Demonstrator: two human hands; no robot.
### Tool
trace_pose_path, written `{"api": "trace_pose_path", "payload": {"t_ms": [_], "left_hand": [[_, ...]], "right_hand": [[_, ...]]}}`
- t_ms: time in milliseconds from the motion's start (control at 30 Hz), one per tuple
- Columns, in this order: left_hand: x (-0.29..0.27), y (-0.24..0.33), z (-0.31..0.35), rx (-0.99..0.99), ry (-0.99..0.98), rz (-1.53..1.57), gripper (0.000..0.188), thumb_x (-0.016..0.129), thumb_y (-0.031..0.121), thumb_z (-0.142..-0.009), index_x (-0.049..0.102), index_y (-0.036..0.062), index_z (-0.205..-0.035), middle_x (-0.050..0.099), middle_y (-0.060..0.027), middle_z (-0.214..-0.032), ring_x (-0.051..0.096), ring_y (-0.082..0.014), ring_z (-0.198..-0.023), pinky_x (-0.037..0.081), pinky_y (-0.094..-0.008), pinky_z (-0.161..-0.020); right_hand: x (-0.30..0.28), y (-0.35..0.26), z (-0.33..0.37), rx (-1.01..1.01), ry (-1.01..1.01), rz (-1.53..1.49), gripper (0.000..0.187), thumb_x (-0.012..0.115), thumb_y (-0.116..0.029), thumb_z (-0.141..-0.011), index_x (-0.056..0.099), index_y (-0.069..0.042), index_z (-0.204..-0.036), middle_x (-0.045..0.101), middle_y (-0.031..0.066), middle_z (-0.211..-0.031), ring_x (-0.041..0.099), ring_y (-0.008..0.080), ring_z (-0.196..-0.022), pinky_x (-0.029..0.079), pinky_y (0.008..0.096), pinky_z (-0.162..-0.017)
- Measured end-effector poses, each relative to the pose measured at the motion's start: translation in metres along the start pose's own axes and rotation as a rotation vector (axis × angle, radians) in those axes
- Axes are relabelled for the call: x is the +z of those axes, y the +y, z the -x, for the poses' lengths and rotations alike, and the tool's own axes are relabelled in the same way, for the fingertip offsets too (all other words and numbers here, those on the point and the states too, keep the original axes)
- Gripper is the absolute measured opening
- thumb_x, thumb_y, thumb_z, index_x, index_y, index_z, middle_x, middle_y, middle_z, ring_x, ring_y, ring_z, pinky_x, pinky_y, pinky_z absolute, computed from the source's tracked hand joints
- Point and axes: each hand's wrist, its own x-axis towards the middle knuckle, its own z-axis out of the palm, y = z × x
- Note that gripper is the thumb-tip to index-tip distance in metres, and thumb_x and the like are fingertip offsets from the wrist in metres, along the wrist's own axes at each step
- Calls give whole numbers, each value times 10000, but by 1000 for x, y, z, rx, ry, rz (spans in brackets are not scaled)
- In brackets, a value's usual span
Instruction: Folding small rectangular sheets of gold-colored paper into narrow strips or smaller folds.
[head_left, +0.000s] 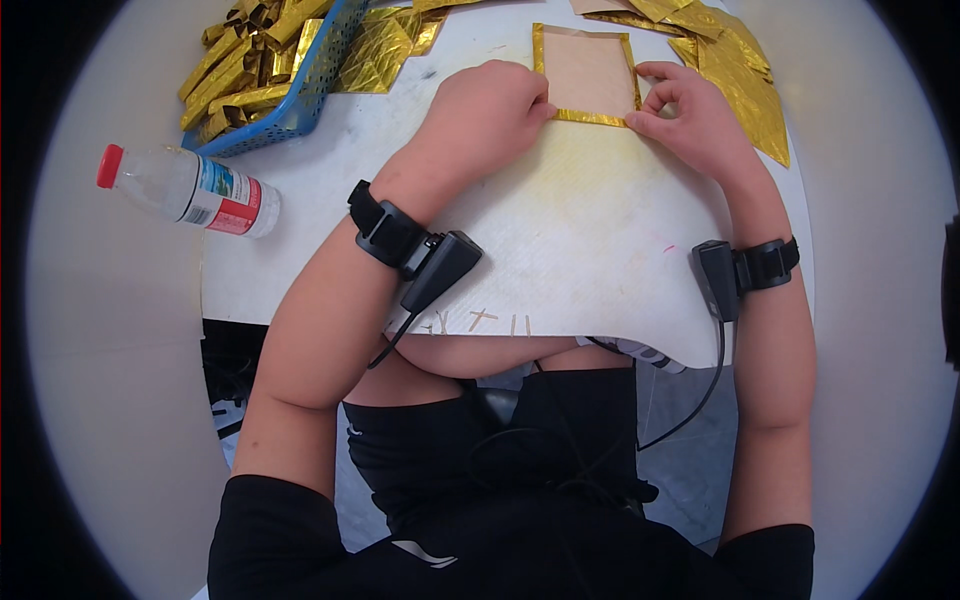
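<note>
In the head view, we are finding the gold-bordered beige sheet [588, 75] lying flat on the white table covering [560, 240], and we are taking it as our landmark. The left hand [487, 115] is gripping the sheet's near left corner, thumb and curled fingers closing on the gold edging. The right hand [692, 115] is pinching the near right corner, with another finger resting higher along that side. We are judging that this paired hold is serving to steady the sheet and press its border flat, the two corners being secured against slipping.

Around the sheet, we are noting gold foil sheets [738, 95] fanning out to its right, close beyond the right hand and possibly crowding it. To its left, further gold foil [375, 55] is lying beside a blue perforated basket [303, 112], which is holding folded gold foil pieces [235, 80]. Farther left and nearer the wearer than the sheet, a clear red-capped bottle [205, 188] is lying on its side. Black wrist devices [440, 268] are trailing cables on the wearer's side of the sheet. The left hand is obscuring part of the sheet's left edge.
</note>
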Motion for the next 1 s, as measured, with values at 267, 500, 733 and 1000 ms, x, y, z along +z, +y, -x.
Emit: {"api": "trace_pose_path", "payload": {"t_ms": [267, 500, 733, 1000], "left_hand": [[2, 0, 0, 64, 42, -68, 194, 657, 207, -958, 757, 43, -988, 725, -145, -975, 689, -379, -937, 554, -480, -826], [3, 3, 0, -10, 87, 15, 182, 720, 210, -917, 774, 42, -965, 740, -131, -936, 713, -331, -893, 570, -431, -797], [17, -9, -8, -142, 185, 198, 216, 802, 229, -855, 778, 30, -934, 744, -109, -875, 701, -256, -815, 559, -366, -752], [22, -11, -12, -91, 228, 218, 142, 777, 152, -850, 783, 43, -942, 721, -109, -942, 679, -271, -876, 547, -381, -798]], "right_hand": [[1, 2, -1, 0, 6, -2, 268, 837, -239, -833, 690, -29, -753, 655, 143, -1434, 633, 337, -1259, 509, 412, -1062], [1, 3, 0, -9, 17, -9, 247, 845, -230, -820, 699, -35, -783, 663, 135, -1414, 631, 336, -1260, 497, 411, -1076], [1, 3, -2, 11, 3, -25, 247, 852, -229, -809, 702, -33, -795, 656, 148, -1427, 627, 343, -1273, 494, 407, -1076], [0, 0, -2, 22, 12, -24, 229, 843, -228, -816, 718, -36, -818, 674, 147, -1367, 634, 329, -1249, 501, 404, -1060]]}}
